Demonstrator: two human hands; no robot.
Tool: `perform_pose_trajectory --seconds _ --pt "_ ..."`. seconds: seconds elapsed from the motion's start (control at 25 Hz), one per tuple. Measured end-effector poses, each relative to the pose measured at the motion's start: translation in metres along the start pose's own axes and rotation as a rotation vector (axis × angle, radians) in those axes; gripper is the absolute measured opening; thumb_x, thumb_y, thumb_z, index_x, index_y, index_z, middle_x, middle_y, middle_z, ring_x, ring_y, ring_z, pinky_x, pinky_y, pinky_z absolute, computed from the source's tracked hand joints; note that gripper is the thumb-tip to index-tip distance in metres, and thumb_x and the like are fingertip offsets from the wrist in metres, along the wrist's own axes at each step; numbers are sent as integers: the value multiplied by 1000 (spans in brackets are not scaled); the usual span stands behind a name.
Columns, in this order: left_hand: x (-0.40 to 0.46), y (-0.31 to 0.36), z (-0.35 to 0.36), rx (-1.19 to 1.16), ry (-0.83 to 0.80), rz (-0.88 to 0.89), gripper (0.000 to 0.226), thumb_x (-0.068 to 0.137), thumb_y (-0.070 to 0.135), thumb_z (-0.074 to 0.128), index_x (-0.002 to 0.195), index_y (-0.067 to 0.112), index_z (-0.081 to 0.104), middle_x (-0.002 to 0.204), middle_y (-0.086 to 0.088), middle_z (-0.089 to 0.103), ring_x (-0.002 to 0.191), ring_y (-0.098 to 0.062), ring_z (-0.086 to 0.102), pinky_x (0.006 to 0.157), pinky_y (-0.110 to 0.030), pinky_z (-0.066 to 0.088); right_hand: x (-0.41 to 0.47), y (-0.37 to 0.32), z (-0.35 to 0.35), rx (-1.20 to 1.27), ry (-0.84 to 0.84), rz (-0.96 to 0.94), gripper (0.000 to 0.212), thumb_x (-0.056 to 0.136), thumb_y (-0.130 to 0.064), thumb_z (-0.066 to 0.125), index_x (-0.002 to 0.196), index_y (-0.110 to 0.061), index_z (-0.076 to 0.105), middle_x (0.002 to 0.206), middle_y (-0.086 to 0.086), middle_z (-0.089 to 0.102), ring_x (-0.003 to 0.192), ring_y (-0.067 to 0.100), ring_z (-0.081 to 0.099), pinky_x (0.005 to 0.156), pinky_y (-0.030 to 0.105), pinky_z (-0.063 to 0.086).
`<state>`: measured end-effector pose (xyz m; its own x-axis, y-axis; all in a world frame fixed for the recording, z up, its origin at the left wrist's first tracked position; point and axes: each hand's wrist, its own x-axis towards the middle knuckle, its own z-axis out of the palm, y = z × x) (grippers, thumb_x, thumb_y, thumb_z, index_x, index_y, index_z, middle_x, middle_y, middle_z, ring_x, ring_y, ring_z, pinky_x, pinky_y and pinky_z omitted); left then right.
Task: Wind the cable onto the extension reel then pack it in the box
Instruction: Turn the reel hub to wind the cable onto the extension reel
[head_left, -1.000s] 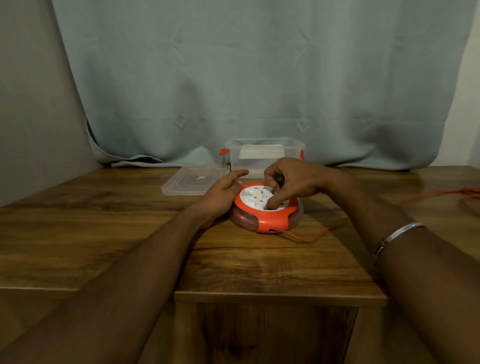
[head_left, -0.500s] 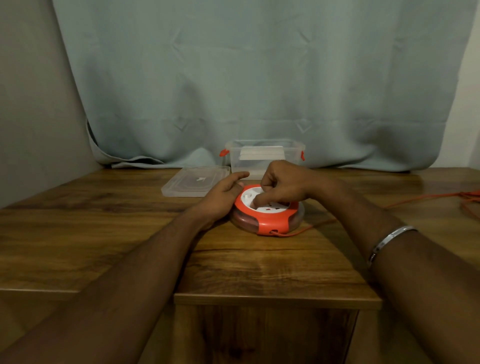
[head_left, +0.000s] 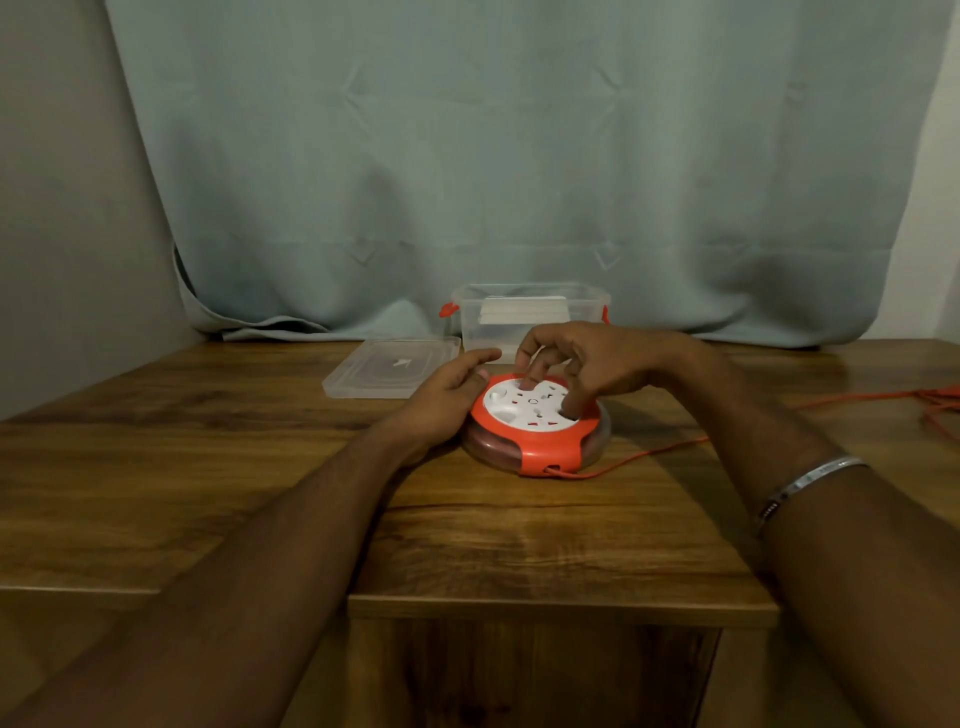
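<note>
Head camera gave us the single view, and we saw first the pale blue-green curtain (head_left: 519, 156), which filled the whole backdrop toward twelve o'clock. Below it spread the wooden table (head_left: 208, 493), its near edge stepped at six o'clock. At twelve o'clock from the reel stood the clear plastic box (head_left: 530, 317) with orange latches, lidless, against the curtain's hem; what lay inside it we could not tell. Its clear lid (head_left: 392, 366) lay flat on the table, at about ten o'clock from the reel. The extension reel (head_left: 537, 423), orange-rimmed with a white socket face, lay flat near the table's middle, outside the box. Our left hand (head_left: 447, 395) cupped its nine o'clock side, fingers loosely curved against the rim, thumb extended over the far edge. Our right hand (head_left: 587, 366) hovered over the top, fingers (head_left: 532, 371) spread and pressed down into the white face at twelve and three o'clock. We saw a silver bracelet (head_left: 800, 486) on the right wrist. The orange cable (head_left: 675, 449) left the reel at five o'clock and trailed away across the table toward three o'clock, unwound, ending in loose loops at the frame's edge.
</note>
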<state>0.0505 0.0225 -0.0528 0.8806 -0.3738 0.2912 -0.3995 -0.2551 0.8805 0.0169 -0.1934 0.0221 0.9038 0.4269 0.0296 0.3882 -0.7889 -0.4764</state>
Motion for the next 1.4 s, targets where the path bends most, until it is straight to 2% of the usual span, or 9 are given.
perform_pose_trajectory --seconds 0.16,0.48,0.64,0.76,1.04,1.16,1.24,1.32,1.4 --pt "-1 1 1 -1 3 0 37 108 25 38 143 32 48 127 -1 60 110 -20 64 93 -40 57 -4 1 0 48 -13 34 71 73 14 77 129 -21 47 120 0 73 67 13 60 61 26 54" --pt "0 -1 1 -60 11 -28 37 108 24 39 143 33 48 120 -9 67 98 -21 68 71 -29 56 -5 1 8 25 51 30 73 67 -17 93 117 -29 41 98 21 72 75 14 64 71 36 54" --pt "1 -2 1 -76 18 -28 37 108 23 39 143 32 48 122 -10 66 106 -25 68 88 -42 59 -2 -4 13 -89 95 1 47 67 -27 92 96 -22 55 77 1 68 75 17 63 67 39 50" --pt "2 -2 0 -73 15 -31 37 108 23 39 142 35 48 126 -9 63 110 -26 66 93 -46 57 0 -8 16 -170 112 -20 30 70 -29 88 76 -16 62 65 -10 59 65 6 54 63 36 42" --pt "1 -1 2 -32 14 -8 38 108 23 39 144 32 46 130 -9 62 114 -25 64 97 -45 55 9 -18 26 -264 180 25 46 78 -51 76 49 -21 58 41 -11 54 54 10 54 57 32 41" --pt "1 0 2 -27 13 -1 38 108 23 39 144 31 46 126 -9 64 111 -25 66 96 -46 56 8 -18 25 -247 214 -39 39 79 -45 78 53 -21 62 47 -11 58 52 7 54 59 34 44" --pt "1 0 2 -46 12 -6 38 108 22 40 144 30 46 121 -11 66 107 -26 66 93 -45 57 3 -15 17 -155 194 -100 15 78 -21 80 71 -22 67 67 -7 67 58 1 57 61 28 45" --pt "0 0 2 -55 4 -12 38 108 23 40 144 32 46 122 -10 65 107 -25 66 87 -40 58 -1 -10 8 -90 137 -107 30 72 -2 80 95 -16 68 94 -1 73 75 -4 64 66 20 47" --pt "-1 1 1 -43 1 -13 39 108 24 39 145 32 44 126 -8 62 108 -23 65 84 -34 59 -3 -6 3 -86 89 -70 49 67 2 81 109 -18 65 108 -4 75 91 2 68 71 28 51"
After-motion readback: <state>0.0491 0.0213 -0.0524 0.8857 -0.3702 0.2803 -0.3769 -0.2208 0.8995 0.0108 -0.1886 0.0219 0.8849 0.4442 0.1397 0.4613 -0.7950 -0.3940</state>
